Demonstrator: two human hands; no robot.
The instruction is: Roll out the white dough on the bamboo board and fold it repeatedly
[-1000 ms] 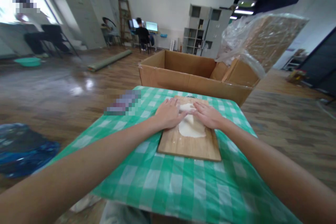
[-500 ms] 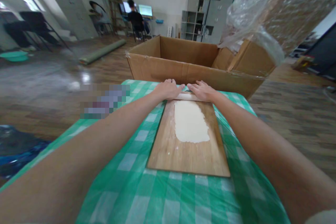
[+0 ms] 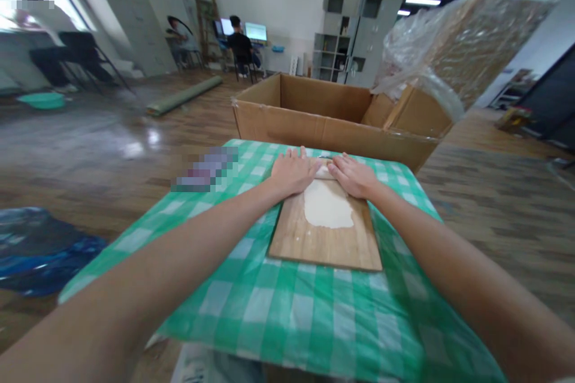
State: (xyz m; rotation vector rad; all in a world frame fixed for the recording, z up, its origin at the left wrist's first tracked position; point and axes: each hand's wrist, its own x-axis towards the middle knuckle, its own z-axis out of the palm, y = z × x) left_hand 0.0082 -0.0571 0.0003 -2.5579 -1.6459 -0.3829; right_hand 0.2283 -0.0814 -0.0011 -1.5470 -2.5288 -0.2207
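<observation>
A flat sheet of pale dough (image 3: 327, 210) lies on a wooden board (image 3: 314, 245) set on a table with a green checked cloth (image 3: 269, 311). At the board's far end my left hand (image 3: 291, 172) and my right hand (image 3: 354, 176) lie palm down, side by side, on a pale rolling pin (image 3: 324, 172). Only a short piece of the pin shows between them. The dough's far edge reaches under my hands.
An open cardboard box (image 3: 323, 131) stands right behind the table, with a plastic-wrapped bundle (image 3: 453, 54) over its right side. A blurred object (image 3: 206, 169) lies on the cloth at the left. A blue bag (image 3: 36, 245) is on the floor. A person (image 3: 240, 48) sits at a far desk.
My hands rolled the pin from mid-board out to the far edge, which spread the dough longer, and have drawn back a little. The view shifted as my head moved.
</observation>
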